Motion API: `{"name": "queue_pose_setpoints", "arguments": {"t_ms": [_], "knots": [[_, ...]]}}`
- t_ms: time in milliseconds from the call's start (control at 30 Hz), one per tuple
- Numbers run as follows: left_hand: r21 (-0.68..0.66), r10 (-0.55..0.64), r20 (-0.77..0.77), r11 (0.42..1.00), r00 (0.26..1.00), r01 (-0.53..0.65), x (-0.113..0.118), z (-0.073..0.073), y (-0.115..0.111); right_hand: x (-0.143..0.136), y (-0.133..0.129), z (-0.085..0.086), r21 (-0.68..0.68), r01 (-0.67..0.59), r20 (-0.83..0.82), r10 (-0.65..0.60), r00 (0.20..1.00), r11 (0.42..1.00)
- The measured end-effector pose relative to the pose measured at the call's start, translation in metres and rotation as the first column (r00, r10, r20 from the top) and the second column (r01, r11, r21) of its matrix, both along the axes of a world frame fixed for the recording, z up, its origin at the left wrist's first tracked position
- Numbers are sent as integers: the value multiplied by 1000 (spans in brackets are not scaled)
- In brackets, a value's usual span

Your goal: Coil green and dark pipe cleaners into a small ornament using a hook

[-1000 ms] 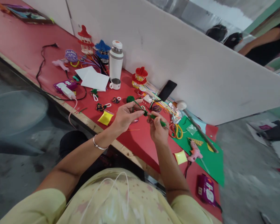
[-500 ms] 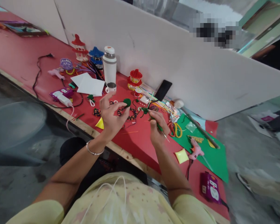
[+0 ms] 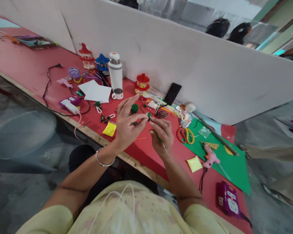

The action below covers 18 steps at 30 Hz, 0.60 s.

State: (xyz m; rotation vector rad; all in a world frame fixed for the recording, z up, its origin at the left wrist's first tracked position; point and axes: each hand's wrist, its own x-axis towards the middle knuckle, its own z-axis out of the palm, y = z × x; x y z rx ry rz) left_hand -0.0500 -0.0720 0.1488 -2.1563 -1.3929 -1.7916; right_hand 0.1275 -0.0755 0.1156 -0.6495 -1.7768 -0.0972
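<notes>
My left hand (image 3: 128, 126) has thumb and forefinger pinched at the left side of a small green yarn-like piece (image 3: 149, 115); its other fingers are raised. My right hand (image 3: 163, 134) is closed around a thin metal tool with a green handle (image 3: 165, 148), the shaft pointing back towards the wrist. Its fingertips meet the green piece from the right. Behind my left hand shows a round green pompom (image 3: 134, 108). Dark beaded loops beneath that hand are mostly hidden.
Behind stand a white flask (image 3: 116, 74) and a red-roofed model (image 3: 142, 83). A black phone (image 3: 173, 93) leans near the partition. To the right lie scissors (image 3: 185, 135), a pink glue gun (image 3: 210, 156) and a purple power box (image 3: 229, 200); a yellow packet (image 3: 109, 129) lies left.
My left hand has moved right, from beside the pompom to the green piece. Both hands have come together at it. The view has shifted slightly.
</notes>
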Motion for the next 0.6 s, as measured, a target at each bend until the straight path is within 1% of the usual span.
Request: {"name": "queue_pose_setpoints", "arguments": {"t_ms": [200, 400, 500, 600], "knots": [[-42, -65, 51, 997, 997, 67, 0, -3, 1, 3, 0, 0, 59, 23, 39, -25, 999, 998], [-157, -137, 156, 974, 978, 161, 1, -1, 1, 6, 1, 0, 100, 29, 84, -37, 996, 995], [-182, -145, 187, 967, 972, 179, 3, 0, -1, 9, 2, -2, 66, 35, 108, -42, 993, 997], [-156, -154, 216, 969, 964, 190, 5, 0, -1, 10, 2, -4, -5, 14, 106, -13, 994, 1000]]}}
